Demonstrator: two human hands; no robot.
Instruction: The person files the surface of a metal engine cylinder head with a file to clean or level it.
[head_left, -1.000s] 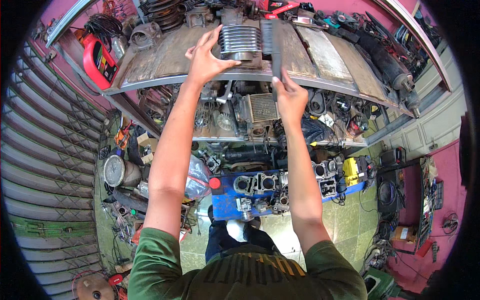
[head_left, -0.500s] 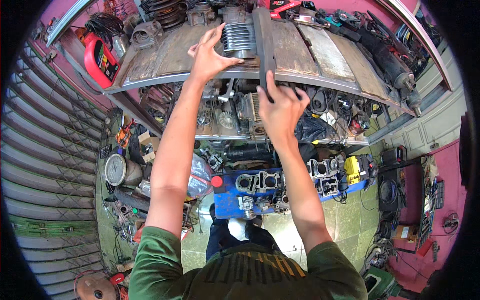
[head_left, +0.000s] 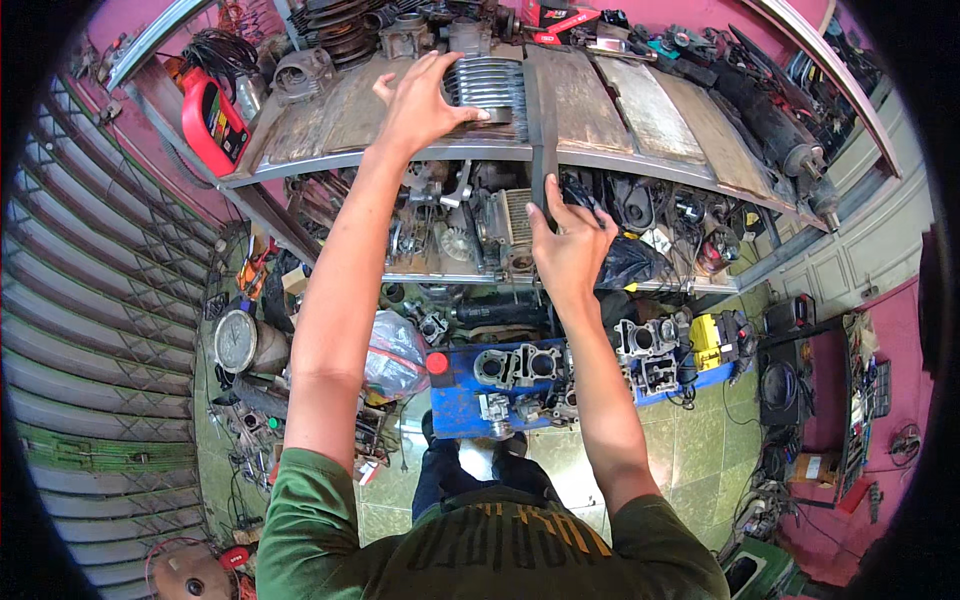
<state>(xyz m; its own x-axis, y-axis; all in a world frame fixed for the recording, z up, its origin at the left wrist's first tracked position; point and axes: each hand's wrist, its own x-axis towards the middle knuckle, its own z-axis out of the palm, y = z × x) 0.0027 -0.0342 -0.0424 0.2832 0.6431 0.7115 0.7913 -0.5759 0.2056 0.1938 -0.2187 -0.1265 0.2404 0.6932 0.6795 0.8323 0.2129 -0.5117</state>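
A finned metal engine cylinder (head_left: 488,83) rests on the wooden top of the workbench, its fins facing me. My left hand (head_left: 418,108) grips it from the left, the thumb at its lower edge and the fingers along its upper side. In my right hand (head_left: 574,238) is the handle of a long black brush (head_left: 541,115). The brush's bristles point left and touch, or nearly touch, the right ends of the fins. My right index finger stretches along the handle.
A red oil bottle (head_left: 212,125) stands at the bench's left end, engine parts along its back. Below lies a shelf (head_left: 430,268) crowded with parts. Nearer me, a blue table (head_left: 455,405) carries several engine castings. A dark exhaust (head_left: 775,125) lies at the right.
The brush has shifted slightly right and toward me, and its bristles now show beside the fins. My left hand keeps its grip on the cylinder.
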